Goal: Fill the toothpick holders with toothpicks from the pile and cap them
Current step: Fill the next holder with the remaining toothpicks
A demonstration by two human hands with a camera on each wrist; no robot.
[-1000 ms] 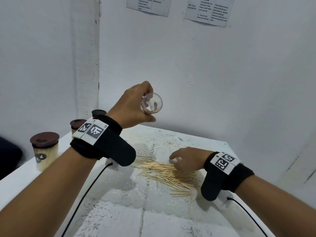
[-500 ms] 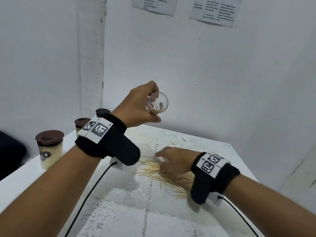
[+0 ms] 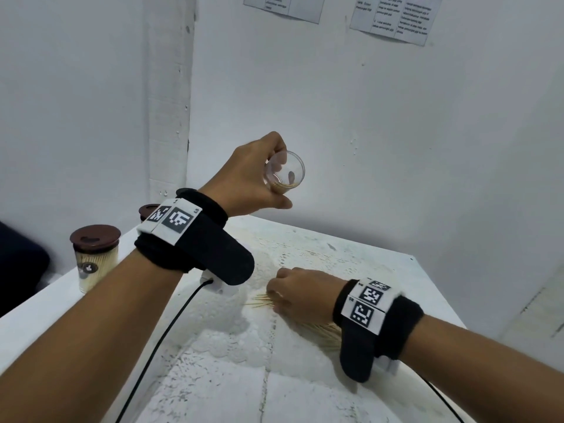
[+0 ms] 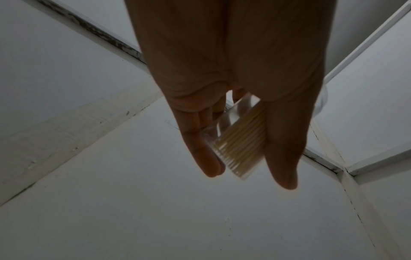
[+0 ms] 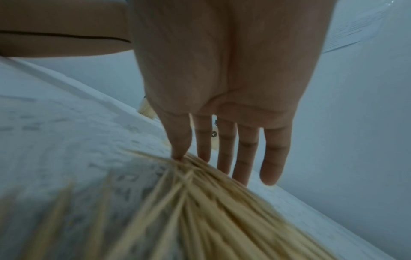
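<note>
The right hand (image 3: 297,290) has slid left, fingers straight on the pile (image 5: 200,202); the left hand (image 3: 247,181) grips a part-filled holder (image 3: 284,172); capped holders (image 3: 95,257) wait.

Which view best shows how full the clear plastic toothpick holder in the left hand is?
The left wrist view: the clear plastic toothpick holder shows side-on between the fingers, toothpicks lining one side. The head view looks into its mouth, showing few. The right wrist view misses it.
</note>
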